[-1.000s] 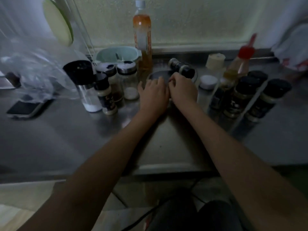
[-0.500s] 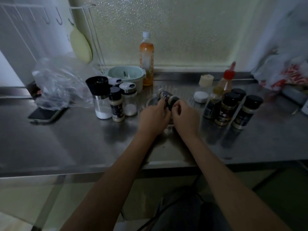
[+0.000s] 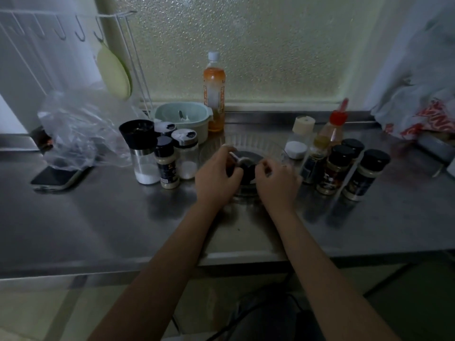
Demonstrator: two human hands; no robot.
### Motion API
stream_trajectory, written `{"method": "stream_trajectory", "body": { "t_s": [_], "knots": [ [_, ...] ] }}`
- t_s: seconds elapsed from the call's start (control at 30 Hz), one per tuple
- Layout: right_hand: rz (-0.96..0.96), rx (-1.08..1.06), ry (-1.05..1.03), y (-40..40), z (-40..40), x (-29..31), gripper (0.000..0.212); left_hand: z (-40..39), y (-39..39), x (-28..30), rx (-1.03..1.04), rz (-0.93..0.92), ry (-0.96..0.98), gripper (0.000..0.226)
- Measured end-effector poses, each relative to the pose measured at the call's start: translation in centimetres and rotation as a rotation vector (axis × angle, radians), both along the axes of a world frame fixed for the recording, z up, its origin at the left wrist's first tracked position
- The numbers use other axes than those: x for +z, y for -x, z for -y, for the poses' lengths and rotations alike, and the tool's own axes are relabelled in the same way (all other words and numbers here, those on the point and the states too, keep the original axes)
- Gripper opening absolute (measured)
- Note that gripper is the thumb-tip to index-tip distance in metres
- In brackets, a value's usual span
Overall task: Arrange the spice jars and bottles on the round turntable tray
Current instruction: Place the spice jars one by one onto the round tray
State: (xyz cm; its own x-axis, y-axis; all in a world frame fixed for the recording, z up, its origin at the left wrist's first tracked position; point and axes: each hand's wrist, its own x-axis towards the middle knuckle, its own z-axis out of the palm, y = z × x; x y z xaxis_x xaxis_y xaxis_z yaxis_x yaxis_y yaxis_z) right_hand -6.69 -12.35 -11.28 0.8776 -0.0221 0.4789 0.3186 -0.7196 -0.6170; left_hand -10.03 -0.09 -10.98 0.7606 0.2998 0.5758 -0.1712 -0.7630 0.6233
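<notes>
We hold a dark-capped spice jar (image 3: 247,168) between both hands, over the clear round turntable tray (image 3: 256,143), which sits on the steel counter (image 3: 98,217) toward its back edge, about midway along. Our left hand (image 3: 218,178) has its fingers curled closed around the jar's left side; our right hand (image 3: 277,183) has its fingers bent in against the jar's right side, so both grip it. The jar looks tilted, though the dim light keeps us from telling its exact lean or whether it touches the tray.

Toward the counter's left, just beside the tray, stand a tall grinder (image 3: 142,153) with white grains, a labelled spice jar (image 3: 167,163) and two silver-topped shakers (image 3: 186,153) close together. Behind them at the back edge sit a pale green bowl (image 3: 182,119) and an orange bottle (image 3: 214,92). To the tray's right stand three black-capped jars (image 3: 364,173), a cream-capped bottle (image 3: 301,134) and a red-capped sauce bottle (image 3: 332,129), none on the tray. A phone (image 3: 57,178) lies near the counter's left end beside a clear plastic bag (image 3: 78,129)
</notes>
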Motion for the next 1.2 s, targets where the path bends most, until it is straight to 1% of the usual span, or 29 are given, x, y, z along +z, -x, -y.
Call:
{"method": "stream_trajectory", "body": {
  "t_s": [0.07,0.17,0.27,0.47,0.53,0.6,0.7,0.87,0.93,1.0,1.07,1.13,1.2],
  "knots": [
    [-0.042,0.007,-0.023,0.0,0.1,0.0,0.023,-0.4,-0.4,-0.3,-0.070,-0.039,-0.102,0.041],
    [-0.036,-0.004,-0.038,0.0,0.1,-0.1,0.026,-0.6,-0.8,-0.5,-0.072,-0.154,-0.210,0.052],
    [-0.036,0.011,-0.067,-0.1,0.1,-0.1,0.026,-0.6,-0.8,-0.1,-0.085,-0.233,-0.210,0.056],
    [-0.044,0.044,-0.053,-0.2,0.1,-0.4,0.031,-1.3,-1.4,1.3,-0.150,-0.430,-0.204,0.053],
    [-0.038,0.047,-0.056,-0.2,0.1,-0.4,0.031,-1.5,-1.8,1.7,-0.178,-0.499,-0.202,0.059],
    [-0.039,0.051,-0.070,-0.2,0.2,-0.4,0.032,-1.3,-2.0,2.0,-0.182,-0.528,-0.193,0.065],
    [-0.021,0.048,-0.108,-0.3,0.2,-0.3,0.035,-0.5,-2.1,1.8,-0.112,-0.484,-0.188,0.063],
    [-0.007,0.018,-0.197,-0.6,0.2,-0.4,0.041,0.1,-1.3,0.7,0.017,-0.260,-0.111,0.051],
    [0.023,0.021,-0.233,-0.6,0.1,-0.3,0.036,0.2,-1.3,0.6,0.023,-0.211,-0.069,0.046],
    [0.084,0.023,-0.256,-0.5,0.1,-0.1,0.020,0.3,-1.4,0.6,0.012,-0.174,-0.038,0.041],
    [0.175,0.005,-0.264,-0.4,0.2,0.0,0.014,0.3,-1.5,0.5,-0.002,-0.128,-0.009,0.037],
    [0.268,-0.057,-0.252,-0.4,0.5,-0.1,0.021,0.4,-1.4,0.3,-0.018,-0.075,0.024,0.035],
    [0.353,-0.178,-0.231,-0.3,1.0,0.0,0.029,0.4,-1.4,0.3,-0.027,-0.031,0.050,0.036]
  ]
}}
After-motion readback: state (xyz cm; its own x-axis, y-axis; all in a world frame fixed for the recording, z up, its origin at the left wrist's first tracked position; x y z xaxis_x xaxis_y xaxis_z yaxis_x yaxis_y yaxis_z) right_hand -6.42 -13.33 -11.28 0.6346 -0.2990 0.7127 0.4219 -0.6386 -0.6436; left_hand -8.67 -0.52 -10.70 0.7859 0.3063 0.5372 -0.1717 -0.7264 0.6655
